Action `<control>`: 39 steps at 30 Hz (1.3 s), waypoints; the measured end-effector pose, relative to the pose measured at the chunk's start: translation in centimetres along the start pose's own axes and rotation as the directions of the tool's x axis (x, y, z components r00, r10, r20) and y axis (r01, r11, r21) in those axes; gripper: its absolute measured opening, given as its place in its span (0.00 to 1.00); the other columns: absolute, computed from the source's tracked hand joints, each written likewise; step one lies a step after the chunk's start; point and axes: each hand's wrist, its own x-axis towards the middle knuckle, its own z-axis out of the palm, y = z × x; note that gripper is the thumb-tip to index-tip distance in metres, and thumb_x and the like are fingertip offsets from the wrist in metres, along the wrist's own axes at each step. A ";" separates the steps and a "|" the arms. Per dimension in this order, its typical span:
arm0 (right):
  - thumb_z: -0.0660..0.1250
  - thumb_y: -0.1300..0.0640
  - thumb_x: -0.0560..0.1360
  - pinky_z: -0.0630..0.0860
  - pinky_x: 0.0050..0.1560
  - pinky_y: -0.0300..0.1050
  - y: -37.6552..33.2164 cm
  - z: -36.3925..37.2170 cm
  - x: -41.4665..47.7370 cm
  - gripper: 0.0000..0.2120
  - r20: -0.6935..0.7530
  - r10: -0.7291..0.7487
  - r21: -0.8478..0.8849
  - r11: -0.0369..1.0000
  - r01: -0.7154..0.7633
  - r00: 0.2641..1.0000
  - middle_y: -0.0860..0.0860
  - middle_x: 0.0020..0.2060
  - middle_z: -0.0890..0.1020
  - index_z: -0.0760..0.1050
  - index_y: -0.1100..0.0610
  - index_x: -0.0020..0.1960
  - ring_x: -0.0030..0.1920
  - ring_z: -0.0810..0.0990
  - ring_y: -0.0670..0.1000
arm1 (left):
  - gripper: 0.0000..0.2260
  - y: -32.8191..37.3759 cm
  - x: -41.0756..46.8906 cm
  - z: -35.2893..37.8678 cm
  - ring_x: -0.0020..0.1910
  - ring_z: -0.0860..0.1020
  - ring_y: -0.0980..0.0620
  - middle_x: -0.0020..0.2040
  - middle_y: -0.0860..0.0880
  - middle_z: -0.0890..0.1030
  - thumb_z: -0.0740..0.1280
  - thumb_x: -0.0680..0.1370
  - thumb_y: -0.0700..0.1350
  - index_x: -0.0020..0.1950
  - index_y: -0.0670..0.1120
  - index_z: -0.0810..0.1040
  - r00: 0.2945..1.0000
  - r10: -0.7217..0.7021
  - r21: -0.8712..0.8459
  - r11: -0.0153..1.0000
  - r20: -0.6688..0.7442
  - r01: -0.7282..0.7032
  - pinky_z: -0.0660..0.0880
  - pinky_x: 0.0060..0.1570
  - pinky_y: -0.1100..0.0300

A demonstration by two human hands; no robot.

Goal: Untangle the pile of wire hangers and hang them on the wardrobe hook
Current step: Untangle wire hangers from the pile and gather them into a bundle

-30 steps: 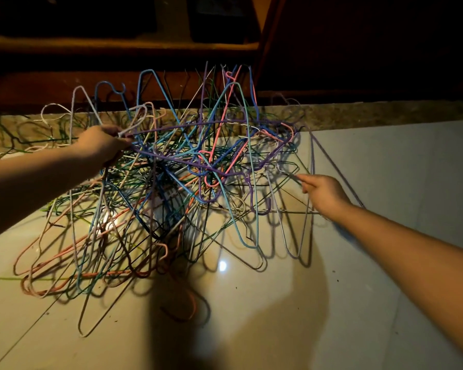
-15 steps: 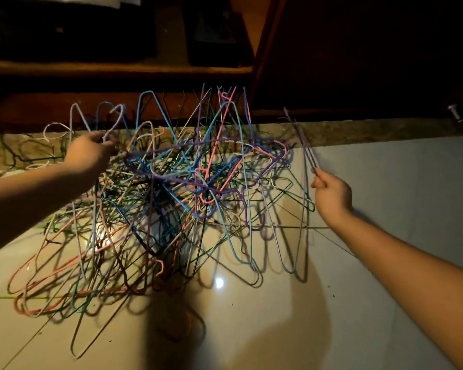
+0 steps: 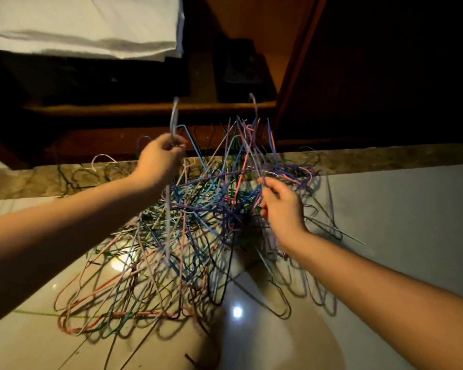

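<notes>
The hanger pile (image 3: 187,236) lies tangled on the tiled floor (image 3: 398,222). Above it the right hand (image 3: 282,209) pinches a purple wire (image 3: 254,107), and the left hand (image 3: 158,161) is curled round a pale hanger (image 3: 173,118). Beyond stands a dark wardrobe (image 3: 358,76).

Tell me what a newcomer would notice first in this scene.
The big tangle of coloured wire hangers in the middle, sprawling over the glossy floor tiles, draws the eye first. Next come the two hands above it: the left hand grips a pale hanger whose hook sticks up, and the right hand pinches a purplish wire. A folded white cloth sits bright at the top left.
</notes>
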 end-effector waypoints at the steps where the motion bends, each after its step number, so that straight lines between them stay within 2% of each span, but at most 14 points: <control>1: 0.58 0.63 0.79 0.72 0.34 0.41 -0.7 0.8 -0.7 0.13 0.032 -0.013 0.028 1.000 0.012 0.999 0.47 0.36 0.75 0.74 0.55 0.61 0.33 0.71 0.45 | 0.10 0.4 -0.3 0.5 0.29 0.69 0.57 0.37 0.50 0.73 0.58 0.80 0.36 0.45 0.49 0.74 0.999 -0.026 -0.062 0.998 0.027 0.028 0.66 0.27 0.67; 5: 0.58 0.65 0.79 0.75 0.44 0.41 -2.1 2.9 -2.7 0.13 0.156 -0.042 0.086 0.996 0.029 0.987 0.45 0.40 0.75 0.73 0.52 0.58 0.38 0.73 0.43 | 0.08 1.7 -1.6 1.7 0.34 0.73 0.55 0.41 0.47 0.75 0.57 0.80 0.34 0.54 0.44 0.73 0.991 -0.058 -0.219 0.972 0.122 0.084 0.73 0.31 0.69; 7: 0.58 0.67 0.78 0.69 0.38 0.32 -2.3 3.5 -3.4 0.15 0.201 -0.092 0.102 0.992 0.073 0.975 0.45 0.35 0.71 0.72 0.50 0.57 0.34 0.70 0.40 | 0.10 1.8 -2.2 2.0 0.37 0.75 0.54 0.43 0.47 0.76 0.56 0.80 0.34 0.55 0.46 0.73 0.985 -0.031 -0.269 0.960 0.172 0.078 0.75 0.32 0.68; 9: 0.59 0.69 0.77 0.66 0.33 0.30 -2.3 3.7 -3.9 0.18 0.234 -0.110 0.112 0.990 0.086 0.966 0.46 0.34 0.69 0.71 0.47 0.57 0.30 0.67 0.39 | 0.13 1.9 -2.7 2.2 0.40 0.77 0.54 0.42 0.48 0.76 0.56 0.80 0.34 0.53 0.49 0.74 0.977 -0.012 -0.327 0.941 0.211 0.082 0.77 0.34 0.66; 12: 0.61 0.68 0.76 0.70 0.41 0.35 -2.1 3.9 -4.0 0.19 0.267 -0.097 0.098 0.993 0.073 0.959 0.46 0.40 0.74 0.72 0.44 0.54 0.39 0.72 0.44 | 0.15 1.5 -2.7 2.0 0.41 0.78 0.54 0.43 0.45 0.76 0.58 0.79 0.34 0.59 0.51 0.74 0.968 -0.028 -0.395 0.910 0.248 0.127 0.78 0.38 0.65; 16: 0.63 0.64 0.77 0.72 0.44 0.28 -2.1 3.3 -4.0 0.15 0.378 -0.133 0.084 0.990 0.109 0.916 0.41 0.42 0.76 0.72 0.45 0.55 0.43 0.75 0.40 | 0.12 1.5 -2.6 1.9 0.35 0.75 0.54 0.37 0.46 0.74 0.58 0.80 0.35 0.59 0.47 0.75 0.958 -0.054 -0.479 0.857 0.283 0.190 0.77 0.36 0.63; 19: 0.64 0.61 0.77 0.72 0.46 0.29 -0.9 2.4 -3.0 0.10 0.393 -0.099 0.018 0.995 0.100 0.914 0.42 0.43 0.76 0.73 0.48 0.55 0.44 0.75 0.41 | 0.10 2.0 -2.1 1.5 0.26 0.70 0.58 0.34 0.49 0.68 0.55 0.81 0.38 0.55 0.47 0.75 0.982 -0.022 -0.490 0.864 0.188 0.113 0.74 0.28 0.66; 22: 0.64 0.61 0.77 0.69 0.40 0.35 1.8 0.1 -0.3 0.10 0.229 0.027 -0.169 0.985 0.013 0.973 0.46 0.38 0.73 0.75 0.58 0.58 0.40 0.73 0.48 | 0.09 1.7 -0.8 0.5 0.23 0.66 0.61 0.33 0.51 0.66 0.57 0.81 0.39 0.57 0.47 0.75 0.993 0.054 -0.319 0.948 0.109 -0.016 0.64 0.21 0.68; 25: 0.62 0.58 0.77 0.68 0.38 0.42 4.9 -3.6 2.1 0.11 0.079 0.108 -0.546 0.837 -0.047 0.991 0.51 0.43 0.79 0.75 0.55 0.59 0.38 0.75 0.51 | 0.09 0.2 -0.2 -0.2 0.25 0.67 0.61 0.34 0.53 0.71 0.61 0.79 0.40 0.57 0.47 0.77 0.991 0.129 0.010 0.992 0.035 -0.129 0.63 0.23 0.70; 27: 0.63 0.57 0.77 0.68 0.40 0.41 6.4 -5.5 2.6 0.11 0.067 0.133 -0.640 0.766 -0.060 0.989 0.53 0.49 0.81 0.76 0.55 0.58 0.44 0.78 0.53 | 0.10 -1.5 -0.2 -1.0 0.33 0.75 0.53 0.39 0.48 0.78 0.62 0.79 0.41 0.58 0.45 0.78 0.973 0.228 0.331 0.916 0.031 -0.226 0.71 0.32 0.65; 29: 0.65 0.56 0.76 0.67 0.39 0.40 7.5 -6.8 2.7 0.11 0.109 0.185 -0.710 0.703 -0.054 0.977 0.53 0.48 0.80 0.77 0.55 0.57 0.47 0.77 0.53 | 0.12 -3.3 -0.2 -2.0 0.48 0.78 0.41 0.50 0.39 0.81 0.62 0.79 0.42 0.60 0.42 0.78 0.959 0.270 0.555 0.787 0.082 -0.269 0.71 0.46 0.55; 33: 0.66 0.58 0.75 0.66 0.39 0.35 9.2 -8.2 2.3 0.10 0.282 0.304 -0.771 0.636 0.026 0.910 0.53 0.53 0.81 0.79 0.57 0.56 0.48 0.75 0.49 | 0.13 -5.7 0.0 -3.0 0.54 0.77 0.37 0.55 0.35 0.79 0.61 0.80 0.43 0.63 0.41 0.76 0.971 0.217 0.678 0.700 0.099 -0.225 0.69 0.48 0.51; 36: 0.68 0.59 0.74 0.61 0.33 0.24 9.6 -8.6 1.8 0.13 0.335 0.307 -0.798 0.595 0.095 0.891 0.53 0.52 0.81 0.77 0.57 0.59 0.46 0.73 0.45 | 0.14 -6.5 0.0 -3.0 0.50 0.76 0.39 0.57 0.35 0.78 0.58 0.81 0.42 0.64 0.40 0.74 0.977 0.179 0.714 0.669 0.115 -0.207 0.67 0.45 0.53; 39: 0.68 0.56 0.75 0.63 0.34 0.29 9.6 -8.5 1.6 0.16 0.376 0.301 -0.804 0.576 0.147 0.876 0.50 0.47 0.77 0.75 0.55 0.61 0.45 0.72 0.45 | 0.13 -7.1 -0.1 -2.8 0.49 0.76 0.37 0.55 0.34 0.78 0.58 0.81 0.42 0.63 0.40 0.74 0.976 0.167 0.731 0.648 0.138 -0.214 0.70 0.45 0.51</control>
